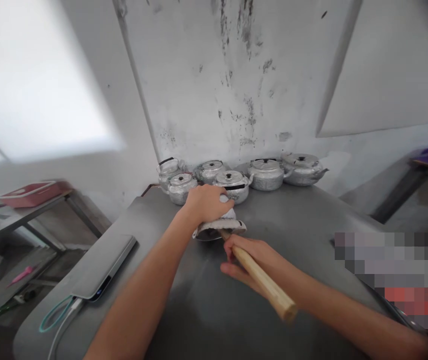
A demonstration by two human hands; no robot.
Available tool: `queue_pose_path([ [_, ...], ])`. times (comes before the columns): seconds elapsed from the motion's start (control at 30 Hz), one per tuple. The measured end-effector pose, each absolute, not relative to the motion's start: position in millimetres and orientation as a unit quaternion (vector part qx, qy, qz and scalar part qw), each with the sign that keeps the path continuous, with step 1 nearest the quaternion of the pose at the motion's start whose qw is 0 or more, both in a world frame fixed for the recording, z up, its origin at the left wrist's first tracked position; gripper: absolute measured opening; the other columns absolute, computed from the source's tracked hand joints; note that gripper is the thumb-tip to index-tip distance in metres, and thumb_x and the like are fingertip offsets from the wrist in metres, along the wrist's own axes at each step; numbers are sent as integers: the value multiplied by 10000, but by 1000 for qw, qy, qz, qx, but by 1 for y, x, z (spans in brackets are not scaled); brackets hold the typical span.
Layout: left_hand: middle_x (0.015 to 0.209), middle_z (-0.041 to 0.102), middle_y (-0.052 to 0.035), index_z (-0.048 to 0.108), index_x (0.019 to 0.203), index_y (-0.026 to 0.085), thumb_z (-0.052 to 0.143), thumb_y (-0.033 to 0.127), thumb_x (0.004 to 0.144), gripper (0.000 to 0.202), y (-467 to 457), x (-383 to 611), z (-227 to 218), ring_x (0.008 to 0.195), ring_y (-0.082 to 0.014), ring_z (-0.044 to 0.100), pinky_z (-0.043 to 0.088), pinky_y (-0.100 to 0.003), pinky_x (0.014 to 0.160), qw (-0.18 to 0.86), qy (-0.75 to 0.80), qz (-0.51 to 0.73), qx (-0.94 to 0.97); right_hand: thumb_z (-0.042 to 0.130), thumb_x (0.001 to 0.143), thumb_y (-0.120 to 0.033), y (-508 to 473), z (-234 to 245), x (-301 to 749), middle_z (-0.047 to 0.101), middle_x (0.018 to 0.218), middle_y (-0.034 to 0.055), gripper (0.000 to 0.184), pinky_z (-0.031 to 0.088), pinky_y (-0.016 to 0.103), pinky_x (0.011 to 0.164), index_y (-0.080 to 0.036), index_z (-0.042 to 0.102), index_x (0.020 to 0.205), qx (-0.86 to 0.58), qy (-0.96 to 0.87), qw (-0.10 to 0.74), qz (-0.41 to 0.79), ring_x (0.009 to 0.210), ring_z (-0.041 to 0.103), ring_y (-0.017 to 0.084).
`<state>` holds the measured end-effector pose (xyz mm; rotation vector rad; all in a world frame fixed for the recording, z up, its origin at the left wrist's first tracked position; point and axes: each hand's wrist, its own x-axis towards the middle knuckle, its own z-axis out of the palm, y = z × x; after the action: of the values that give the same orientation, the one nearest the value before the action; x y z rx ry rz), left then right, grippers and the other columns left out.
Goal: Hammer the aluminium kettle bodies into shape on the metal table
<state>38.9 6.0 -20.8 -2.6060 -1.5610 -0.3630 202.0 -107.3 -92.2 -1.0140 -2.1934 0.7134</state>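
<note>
My left hand (208, 205) grips the top of a small pale metal vessel (228, 213), its fingers curled over the far side. The vessel is tilted, its open mouth and uneven rim turned towards me. My right hand (246, 252) is closed around a thick wooden handle (264, 281) that slants from lower right up to the vessel's mouth. The handle's far end reaches into the dark opening, so whatever is on that end is hidden. Just beyond my left hand stand silver kettles, the nearest being a lidded kettle (232, 184) with a black handle.
More kettles line the wall, including a lidded kettle (266, 175) and a wide kettle (302, 170). A flat grey power bank (105, 267) with cables lies on the grey table (199, 320) at left. A pink basket (32, 194) sits on a side table. Something pixelated covers the right edge.
</note>
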Motion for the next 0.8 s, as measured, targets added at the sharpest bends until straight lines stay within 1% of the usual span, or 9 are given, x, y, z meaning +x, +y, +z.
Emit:
queue_pose_path([
  [0.07, 1115, 765, -68, 749, 1179, 317, 495, 574, 918, 446, 6, 39, -21, 1052, -328, 684, 503, -420, 907, 39, -510, -120, -851, 511, 1004, -357, -108, -89, 198, 586, 740, -22, 226, 413, 250, 629, -221, 527, 825, -403, -834, 305, 223, 631, 506, 126],
  [0.13, 1109, 765, -73, 751, 1175, 313, 497, 575, 914, 449, 7, 39, -21, 1044, -328, 685, 505, -421, 898, 36, -510, -120, -851, 439, 1031, -313, -108, -83, 194, 620, 771, -1, 243, 443, 259, 653, -222, 556, 839, -401, -843, 301, 194, 662, 561, 140],
  [0.23, 1107, 764, -80, 754, 1171, 306, 496, 584, 910, 460, 6, 39, -21, 1041, -334, 685, 510, -431, 891, 36, -510, -123, -851, 454, 1005, -251, -108, -74, 192, 693, 886, 37, 161, 493, 290, 722, -218, 606, 1045, -392, -856, 294, 164, 750, 650, 175],
  [0.3, 1097, 766, -81, 756, 1168, 303, 497, 587, 911, 462, 6, 38, -21, 1038, -334, 687, 513, -430, 891, 37, -510, -125, -850, 479, 984, -236, -108, -71, 191, 721, 955, 64, 213, 516, 317, 767, -209, 598, 1159, -390, -861, 284, 159, 812, 684, 202],
  [0.33, 1090, 768, -80, 758, 1165, 303, 499, 586, 912, 459, 6, 38, -21, 1037, -332, 688, 514, -427, 892, 39, -510, -126, -850, 481, 982, -235, -107, -69, 191, 727, 971, 71, 225, 524, 327, 782, -206, 601, 1171, -387, -863, 283, 158, 830, 691, 209],
  [0.4, 1080, 771, -78, 760, 1160, 305, 508, 583, 910, 451, 7, 38, -21, 1033, -328, 690, 514, -423, 894, 41, -511, -128, -849, 472, 992, -236, -106, -70, 190, 733, 1007, 79, 219, 532, 331, 819, -207, 625, 1146, -384, -859, 297, 163, 878, 703, 213],
  [0.5, 1073, 773, -72, 758, 1161, 311, 517, 582, 904, 445, 7, 38, -22, 1024, -327, 694, 517, -423, 887, 38, -512, -129, -848, 466, 1015, -240, -105, -78, 192, 742, 1083, 68, 220, 524, 306, 887, -222, 659, 1121, -390, -835, 345, 179, 968, 710, 197],
  [0.63, 1087, 772, -67, 758, 1154, 308, 501, 575, 911, 443, 7, 39, -22, 1023, -333, 692, 514, -424, 874, 36, -508, -128, -851, 460, 1035, -261, -108, -92, 196, 741, 988, 33, 218, 527, 271, 828, -231, 676, 1042, -414, -802, 372, 219, 860, 699, 166],
  [0.8, 1126, 766, -63, 752, 1176, 304, 496, 574, 920, 451, 6, 39, -20, 1057, -325, 681, 498, -406, 905, 34, -512, -114, -851, 449, 1033, -262, -112, -94, 196, 736, 981, 40, 228, 529, 279, 831, -229, 675, 1036, -414, -793, 376, 241, 867, 692, 174],
])
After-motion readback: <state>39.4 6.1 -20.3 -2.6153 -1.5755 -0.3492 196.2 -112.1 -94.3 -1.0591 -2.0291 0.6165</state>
